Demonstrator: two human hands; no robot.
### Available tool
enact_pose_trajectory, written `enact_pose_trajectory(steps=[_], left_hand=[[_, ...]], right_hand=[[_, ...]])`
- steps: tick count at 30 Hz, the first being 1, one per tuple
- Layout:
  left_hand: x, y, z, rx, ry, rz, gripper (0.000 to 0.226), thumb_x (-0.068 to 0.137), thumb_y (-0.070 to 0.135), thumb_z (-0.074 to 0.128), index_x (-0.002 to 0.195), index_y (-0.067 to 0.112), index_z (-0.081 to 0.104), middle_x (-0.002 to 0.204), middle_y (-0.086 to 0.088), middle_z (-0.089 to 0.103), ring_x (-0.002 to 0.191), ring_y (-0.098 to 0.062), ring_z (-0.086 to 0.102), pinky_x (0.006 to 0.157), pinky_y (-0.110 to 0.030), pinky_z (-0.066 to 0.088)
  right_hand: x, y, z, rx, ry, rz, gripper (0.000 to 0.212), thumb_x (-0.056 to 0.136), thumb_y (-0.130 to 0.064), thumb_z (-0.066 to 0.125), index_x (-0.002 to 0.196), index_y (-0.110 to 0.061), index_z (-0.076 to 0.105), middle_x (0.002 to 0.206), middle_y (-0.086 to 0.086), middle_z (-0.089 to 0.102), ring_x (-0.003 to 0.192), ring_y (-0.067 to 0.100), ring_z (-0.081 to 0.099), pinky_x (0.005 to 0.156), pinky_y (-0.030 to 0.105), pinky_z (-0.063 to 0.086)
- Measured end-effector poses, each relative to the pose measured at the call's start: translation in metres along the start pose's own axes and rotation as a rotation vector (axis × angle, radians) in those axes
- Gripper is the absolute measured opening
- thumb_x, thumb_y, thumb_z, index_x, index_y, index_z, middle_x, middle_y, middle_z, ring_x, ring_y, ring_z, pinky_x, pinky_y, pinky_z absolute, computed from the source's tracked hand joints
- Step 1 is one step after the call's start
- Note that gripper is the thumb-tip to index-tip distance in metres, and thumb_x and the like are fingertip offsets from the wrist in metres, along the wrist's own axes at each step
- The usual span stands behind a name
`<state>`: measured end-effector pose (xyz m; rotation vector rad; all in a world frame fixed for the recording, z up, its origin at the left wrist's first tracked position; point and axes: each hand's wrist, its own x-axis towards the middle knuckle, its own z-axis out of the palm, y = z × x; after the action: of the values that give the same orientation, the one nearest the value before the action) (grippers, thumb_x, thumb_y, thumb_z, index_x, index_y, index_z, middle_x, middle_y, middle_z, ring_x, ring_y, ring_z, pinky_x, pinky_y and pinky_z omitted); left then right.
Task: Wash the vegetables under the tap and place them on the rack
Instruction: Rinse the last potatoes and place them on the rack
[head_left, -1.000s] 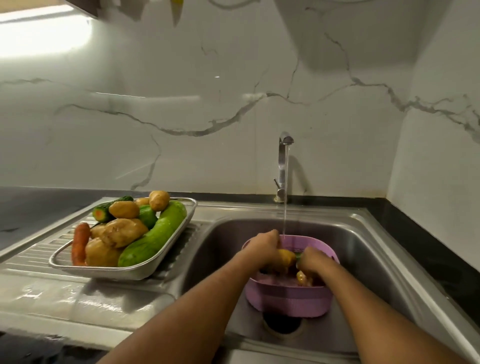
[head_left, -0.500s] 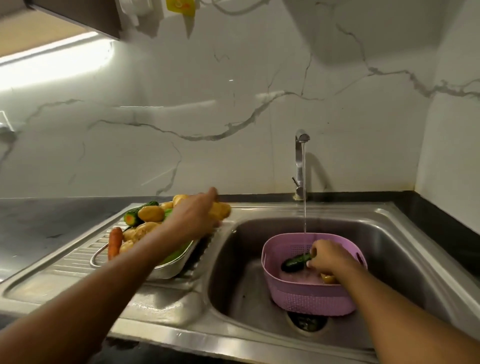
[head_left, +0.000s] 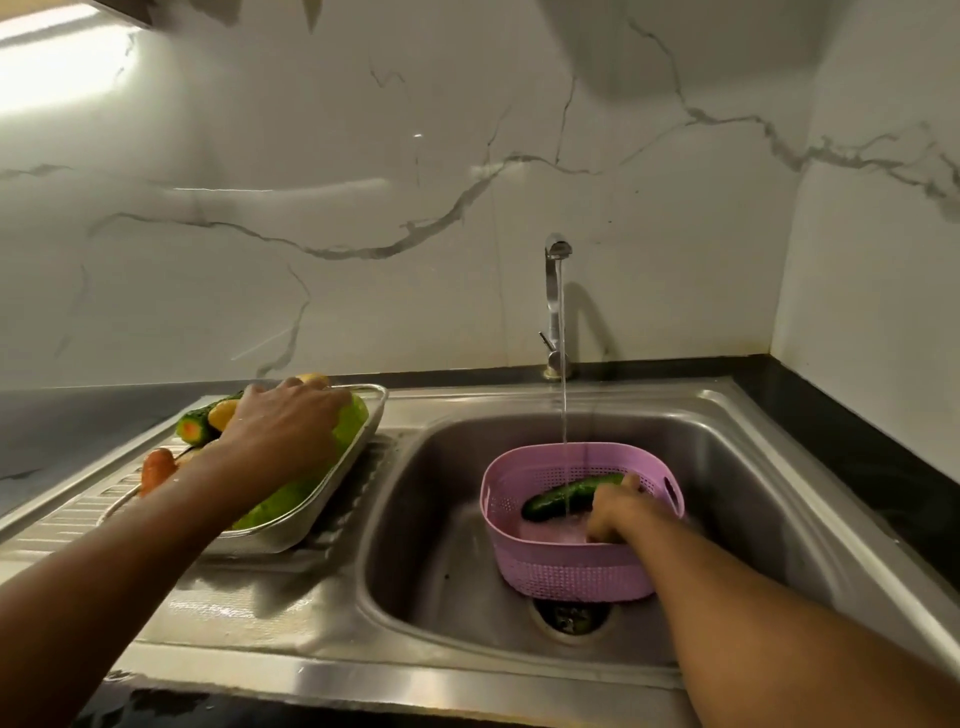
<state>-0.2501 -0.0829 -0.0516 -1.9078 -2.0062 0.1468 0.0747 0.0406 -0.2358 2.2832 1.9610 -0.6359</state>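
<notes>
Pink plastic basket (head_left: 571, 566) in the steel sink (head_left: 779, 467), under a thin stream from the tap (head_left: 557, 306); only the head view to go on. Right hand (head_left: 615, 509) down inside the basket, grip clenched around one end of a dark green cucumber (head_left: 563, 496), which lies tilted across the basket with the water falling on its middle. Glossy, wet skin, slightly curved, whole as far as visible. Left hand (head_left: 288, 426) now out over the metal rack (head_left: 332, 493) on the drainboard, fingers spread flat on the heap there; grip released, pressing or resting on rather than holding anything, though the palm side stays hidden. A second ago both hands together in the basket around a yellowish potato; half a second ago the left carrying it toward the rack. Potato delivered, by that reading, and one vegetable fewer left to wash. On the rack: a large pale green gourd (head_left: 291, 499), a carrot (head_left: 156, 467), a cut cucumber piece (head_left: 195, 427) and yellowish potatoes (head_left: 223, 413) peeping past the hand. Cucumber probably next for rinsing, then the same short trip left; wet skin likely slippery in a one-handed hold. Rest of the basket's contents hidden behind the right wrist.
</notes>
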Motion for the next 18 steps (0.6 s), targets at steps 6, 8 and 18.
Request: enact_pose_trajectory(steps=[6,8,18], left_hand=[[0.001,0.049,0.001,-0.121,0.148,0.146,0.042,0.095,0.041,0.059,0.137,0.039,0.057,0.145,0.011,0.057,0.134,-0.016,0.052,0.109,-0.041,0.043],[0.0,0.073,-0.004,-0.187,0.13,0.181,0.042,0.096,0.046,0.06,0.137,0.038,0.058,0.141,0.008,0.06,0.13,-0.018,0.055,0.107,-0.041,0.046],[0.071,0.203,0.036,-0.611,-0.485,0.295,0.036,0.098,0.014,0.062,0.134,0.014,0.064,0.126,-0.01,0.065,0.102,-0.022,0.063,0.094,-0.036,0.056]], right_hand=[[0.017,0.001,0.007,-0.011,-0.109,0.037,0.094,0.073,-0.05,0.071,0.157,-0.021,0.041,0.165,0.014,0.031,0.15,0.038,0.031,0.121,0.046,0.029],[0.023,0.003,0.01,0.002,-0.108,0.049,0.099,0.072,-0.049,0.073,0.159,-0.02,0.035,0.167,0.016,0.023,0.152,0.04,0.027,0.121,0.048,0.028],[0.043,0.003,0.013,0.122,-0.213,0.072,0.115,0.079,-0.05,0.077,0.165,-0.013,0.011,0.17,0.018,0.009,0.155,0.037,0.015,0.127,0.046,0.019]])
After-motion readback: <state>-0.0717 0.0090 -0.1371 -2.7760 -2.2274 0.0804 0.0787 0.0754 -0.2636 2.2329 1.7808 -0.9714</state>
